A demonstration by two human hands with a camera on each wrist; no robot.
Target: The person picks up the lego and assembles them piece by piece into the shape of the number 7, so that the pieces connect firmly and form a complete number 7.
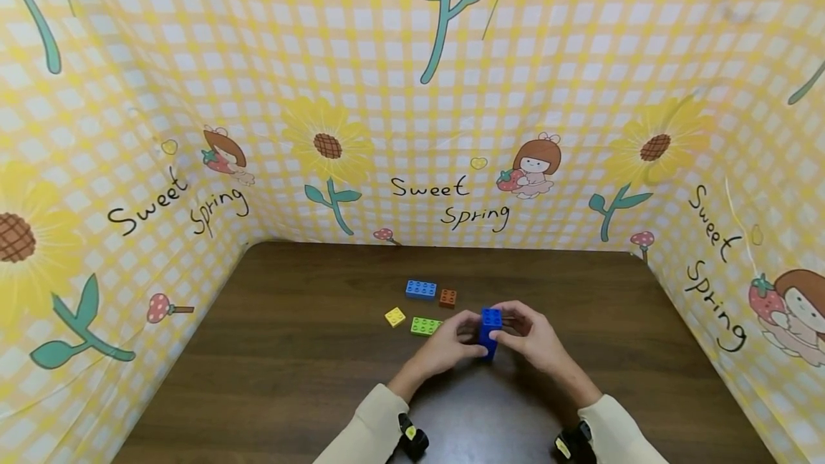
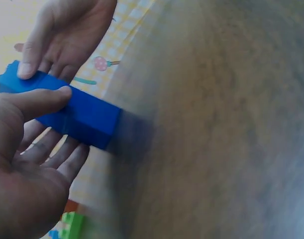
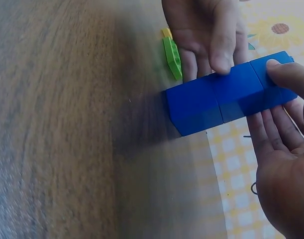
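Note:
A tower of blue toy building bricks (image 1: 492,318) stands upright between both hands, its studs on top. Seams in the right wrist view divide the blue tower (image 3: 234,94) into three bricks. My left hand (image 1: 445,346) grips the middle, thumb on the near side and fingers behind. Higher up, my right hand (image 1: 540,341) pinches the top brick between thumb and fingers. The tower's flat base (image 2: 111,130) is right at the tabletop, with a dark shadow beside it. The left hand hides part of a lime green brick (image 1: 424,326).
Behind and left of the tower lie a light blue brick (image 1: 421,288), a brown brick (image 1: 447,298) and a small yellow brick (image 1: 394,317). Yellow checked cloth (image 1: 361,220) walls in the dark wooden table (image 1: 290,378) at the back and both sides.

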